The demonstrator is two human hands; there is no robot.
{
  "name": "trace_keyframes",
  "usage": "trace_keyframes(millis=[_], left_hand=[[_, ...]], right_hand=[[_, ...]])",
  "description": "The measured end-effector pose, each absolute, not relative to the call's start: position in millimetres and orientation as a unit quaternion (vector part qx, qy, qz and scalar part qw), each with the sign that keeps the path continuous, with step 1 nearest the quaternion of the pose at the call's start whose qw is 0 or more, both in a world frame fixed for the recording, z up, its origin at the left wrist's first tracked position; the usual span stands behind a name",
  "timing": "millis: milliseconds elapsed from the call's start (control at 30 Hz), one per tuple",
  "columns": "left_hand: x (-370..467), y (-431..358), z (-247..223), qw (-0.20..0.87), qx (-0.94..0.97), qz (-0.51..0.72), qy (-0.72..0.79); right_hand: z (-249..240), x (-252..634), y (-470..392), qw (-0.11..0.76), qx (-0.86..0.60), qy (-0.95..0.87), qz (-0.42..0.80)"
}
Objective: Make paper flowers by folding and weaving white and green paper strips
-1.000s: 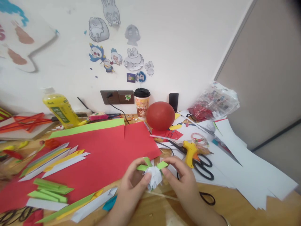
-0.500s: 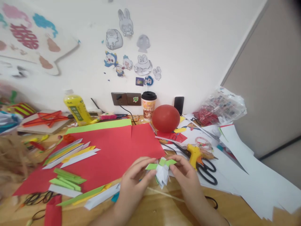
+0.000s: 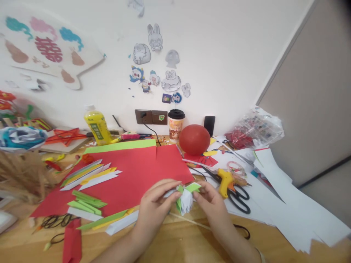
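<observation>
Between both hands, above the front of the wooden table [image 3: 164, 244], is a small folded-paper piece [image 3: 187, 201] in white and green. My left hand [image 3: 157, 204] pinches its left side between thumb and fingers. On the other side, my right hand [image 3: 211, 202] grips it close to a green flap at the top. White pleated points hang downward from the piece. A thin pale strip [image 3: 189, 221] lies on the table below the hands. Some of the fingertips are hidden behind the paper.
Red paper sheets [image 3: 131, 164] cover the middle left, with folded green strips [image 3: 87, 202] on them. To the right lie a yellow glue gun [image 3: 225, 180], black-handled scissors [image 3: 239, 199] and white paper [image 3: 301, 204]. Behind stand a red balloon [image 3: 194, 139], a lidded cup [image 3: 176, 126] and a yellow bottle [image 3: 97, 126].
The folded-paper piece has been turned in the hands, so its green flaps show differently. My view has shifted slightly to the left. Both hands still hold it.
</observation>
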State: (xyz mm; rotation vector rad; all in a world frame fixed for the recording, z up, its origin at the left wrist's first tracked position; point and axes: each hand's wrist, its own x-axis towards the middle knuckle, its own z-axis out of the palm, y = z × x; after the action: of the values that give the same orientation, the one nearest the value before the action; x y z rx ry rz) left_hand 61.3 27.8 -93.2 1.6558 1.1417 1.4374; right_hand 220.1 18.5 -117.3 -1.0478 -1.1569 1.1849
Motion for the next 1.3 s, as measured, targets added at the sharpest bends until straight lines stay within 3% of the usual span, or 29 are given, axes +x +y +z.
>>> trace_keyframes(millis=[200,400,600,733,1033,1167,1300], left_hand=[[58.0,21.8,-84.7,0.217,0.770,0.496,0.336],[68.7,13.2,-90.0,0.214,0.771,0.495,0.340],[64.7,4.7,-88.0,0.362,0.622,0.441,0.536],[55.7,2.1,-99.2,0.469,0.580,0.356,0.563],[45.4,-10.3,-118.5,0.325,0.693,0.289,0.576],[46.5,-8.7,-115.5,0.354,0.673,0.307,0.573],[46.4,-3.3,-116.2,0.440,0.647,0.341,0.521]], right_hand=[[-94.7,235.1,7.6,0.613,-0.396,-0.607,0.314],[-79.4,230.6,-5.2,0.546,-0.413,-0.704,0.188],[-91.7,211.0,-6.0,0.511,-0.477,-0.625,0.348],[-104.8,197.7,-9.9,0.462,-0.514,-0.559,0.457],[-118.3,190.6,-13.4,0.425,-0.535,-0.572,0.455],[-118.8,195.2,-9.9,0.402,-0.524,-0.596,0.457],[-120.9,202.3,-2.7,0.391,-0.452,-0.574,0.560]])
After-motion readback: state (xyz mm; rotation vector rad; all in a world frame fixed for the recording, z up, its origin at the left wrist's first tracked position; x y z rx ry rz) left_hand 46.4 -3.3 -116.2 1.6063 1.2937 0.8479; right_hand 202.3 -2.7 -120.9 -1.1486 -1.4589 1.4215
